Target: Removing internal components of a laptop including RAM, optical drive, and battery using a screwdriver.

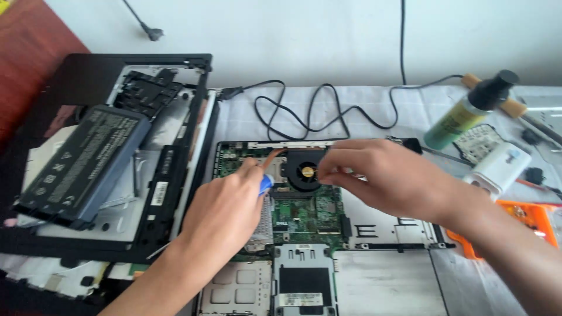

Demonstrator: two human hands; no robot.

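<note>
Fan: round black plastic cooling fan with a brass-coloured hub (305, 171), seated at the upper middle of the green laptop mainboard (304, 210). Judged light and brittle; blades thin, so take it by the outer housing, never by the blades or hub.
Left hand: your left hand (225, 213) is curled closed around a blue-handled tool (265, 184), probably a small screwdriver; only the blue end shows, tip hidden. It sits at 9 o'clock of the fan, just beside it.
Right hand: your right hand (386, 175) comes in from 3 o'clock, fingertips (325, 169) pinched together at the fan's right edge. You cannot tell whether they hold a screw or merely touch the housing.
Copper pipe: thin copper-coloured heat pipe (275, 155) curving at 11 o'clock of the fan; judged soft, bends easily, not a handle.
Mainboard handling: stiff but fragile; press only on bare edges.
Surroundings: dark grey rectangular battery pack (82, 164) on a black plastic laptop shell (175, 193) at 9 o'clock, well apart; looped black cable (304, 114) at 12 o'clock; green bottle with black cap (468, 111) at 2 o'clock; white plastic device (500, 169) and orange tray (530, 219) at 3 o'clock.
</note>
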